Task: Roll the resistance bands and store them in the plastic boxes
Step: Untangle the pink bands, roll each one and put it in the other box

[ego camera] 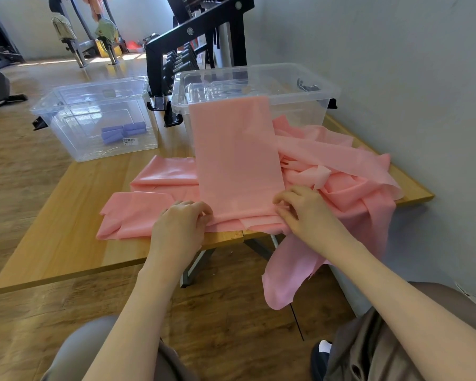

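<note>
A long flat pink resistance band lies stretched from the table's near edge up over the rim of the right clear plastic box. My left hand pinches its near left corner and my right hand pinches its near right corner. A heap of loose pink bands lies to the right, one end hanging off the table. More pink bands lie flat on the left. The left clear plastic box holds rolled purple bands.
The wooden table stands against a grey wall on the right. A black dumbbell rack stands right behind the boxes. Gym machines stand on the wooden floor at the back left. My knees are below the table edge.
</note>
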